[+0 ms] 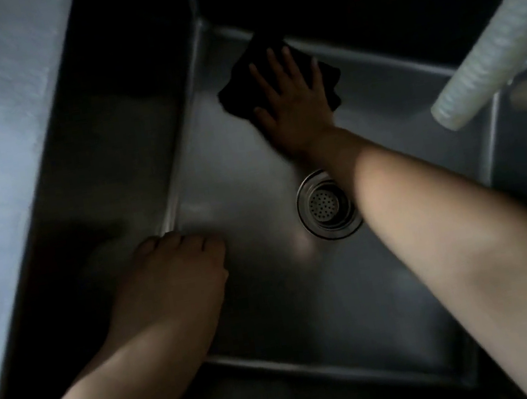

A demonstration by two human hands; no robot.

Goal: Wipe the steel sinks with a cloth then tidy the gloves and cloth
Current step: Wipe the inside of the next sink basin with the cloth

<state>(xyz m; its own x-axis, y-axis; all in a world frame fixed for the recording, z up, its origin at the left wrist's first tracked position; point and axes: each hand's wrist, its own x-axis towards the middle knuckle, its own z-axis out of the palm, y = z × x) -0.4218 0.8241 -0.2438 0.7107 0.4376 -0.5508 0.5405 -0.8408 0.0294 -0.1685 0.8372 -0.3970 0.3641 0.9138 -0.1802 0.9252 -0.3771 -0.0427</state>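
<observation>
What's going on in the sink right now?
A person is wiping the steel sink. The right hand, fingers spread flat, presses a dark cloth on the basin floor near the far corner, beyond the drain strainer. The left hand hangs over the near left side, fingers curled, holding nothing. A ribbed white hose hangs at right.

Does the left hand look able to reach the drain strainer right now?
Probably yes. The left hand hangs over the sink floor holding nothing, bare steel lies between it and the drain strainer, though the right forearm covers the strainer's right edge.
</observation>
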